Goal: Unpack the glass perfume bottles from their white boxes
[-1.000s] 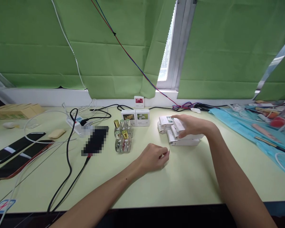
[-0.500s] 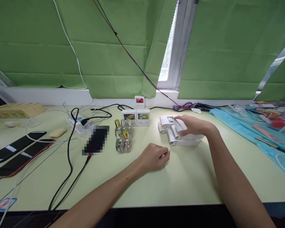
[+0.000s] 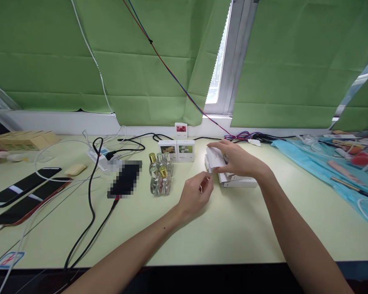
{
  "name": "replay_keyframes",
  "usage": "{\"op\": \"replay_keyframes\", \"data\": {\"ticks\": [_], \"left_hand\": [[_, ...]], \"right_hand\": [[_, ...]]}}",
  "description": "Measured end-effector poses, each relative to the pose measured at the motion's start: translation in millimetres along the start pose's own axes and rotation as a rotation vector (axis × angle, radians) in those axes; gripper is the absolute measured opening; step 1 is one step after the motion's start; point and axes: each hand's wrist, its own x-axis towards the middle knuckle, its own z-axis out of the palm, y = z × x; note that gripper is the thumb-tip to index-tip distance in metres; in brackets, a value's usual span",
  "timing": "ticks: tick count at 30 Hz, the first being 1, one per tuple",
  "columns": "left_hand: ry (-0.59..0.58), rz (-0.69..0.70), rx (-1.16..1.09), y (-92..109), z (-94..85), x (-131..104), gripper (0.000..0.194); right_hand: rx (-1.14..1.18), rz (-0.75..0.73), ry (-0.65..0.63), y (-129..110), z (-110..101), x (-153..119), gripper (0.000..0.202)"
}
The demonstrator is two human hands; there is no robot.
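My right hand (image 3: 237, 160) grips a small white box (image 3: 215, 157) between thumb and fingers, lifted and tilted over a stack of similar white boxes (image 3: 241, 183). Just left of and below that box is my left hand (image 3: 197, 192), its fingers loosely curled in and nothing visible in them. Several small glass bottles (image 3: 161, 181) with gold and silver caps stand grouped left of my left hand. Behind them, two white boxes with flower pictures (image 3: 177, 151) stand side by side, and another with a red picture (image 3: 181, 130) is farther back.
On the left lie two dark phones (image 3: 30, 200), a power strip (image 3: 98, 159), a pixelated dark device (image 3: 124, 179) and looping cables. A wooden-coloured box (image 3: 24, 141) sits at the back left, with part of another hand beside it. Blue sheeting (image 3: 325, 175) with assorted items covers the right side.
My right hand has lifted a white box off the stack and brought it left. My left hand has moved up toward it, fingers still curled. A hand has appeared at the far left edge.
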Motion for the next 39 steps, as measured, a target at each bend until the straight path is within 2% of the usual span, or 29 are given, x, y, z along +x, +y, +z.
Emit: {"op": "replay_keyframes", "data": {"ticks": [3, 6, 12, 18, 24, 31, 39], "left_hand": [[0.120, -0.174, -0.131, 4.2, -3.9, 3.2, 0.013], [0.196, -0.316, -0.269, 5.2, -6.6, 6.3, 0.018], [0.258, -0.464, -0.504, -1.3, -7.8, 11.7, 0.022], [0.298, -0.513, -0.641, -8.1, -5.7, 13.5, 0.021], [0.312, -0.543, -0.688, -10.8, -4.3, 13.5, 0.021], [0.331, -0.571, -0.700, -4.8, -9.7, 17.3, 0.044], [0.303, -0.607, -0.763, -7.6, -10.2, 20.8, 0.037]], "right_hand": [[0.066, -0.140, 0.079, -14.8, 11.0, 4.3, 0.071], [0.107, -0.201, 0.150, -23.6, 21.5, 8.4, 0.074], [0.177, -0.259, 0.158, -34.0, 36.5, 10.2, 0.075], [0.241, -0.266, 0.117, -37.8, 50.2, 10.5, 0.081], [0.275, -0.251, 0.119, -33.2, 60.6, 13.0, 0.083], [0.323, -0.238, 0.144, -32.1, 67.9, 14.2, 0.089], [0.340, -0.259, 0.115, -29.6, 68.9, 14.0, 0.087]]}}
